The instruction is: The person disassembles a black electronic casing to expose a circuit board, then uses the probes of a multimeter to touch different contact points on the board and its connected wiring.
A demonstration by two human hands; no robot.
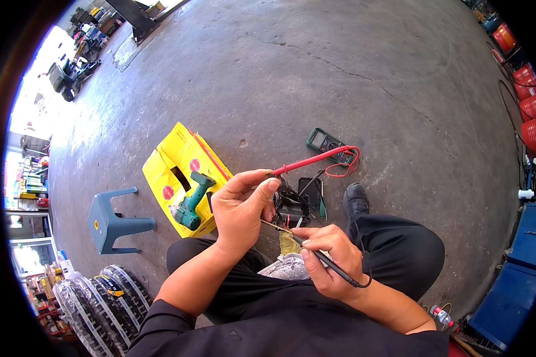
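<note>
My left hand (244,208) is closed on a red test probe (298,165), held near its tip over a dark part (293,208) between my legs. Lower and to the right, my right hand (333,262) grips a black test probe (336,268), its tip at a thin brassy piece below the left hand. A green multimeter (324,143) with red and black leads lies on the floor beyond them. A small black case (311,193) sits beside it, and a crumpled yellowish-silver bundle (283,265) lies under my hands.
A yellow box (170,160) carries a green cordless power tool (189,205). A blue plastic stool (107,223) and wrapped tires (89,309) are at left. Red drums (535,135), blue cabinets (515,279) and a bottle (441,313) line the right. A dark post (131,18) stands at the back.
</note>
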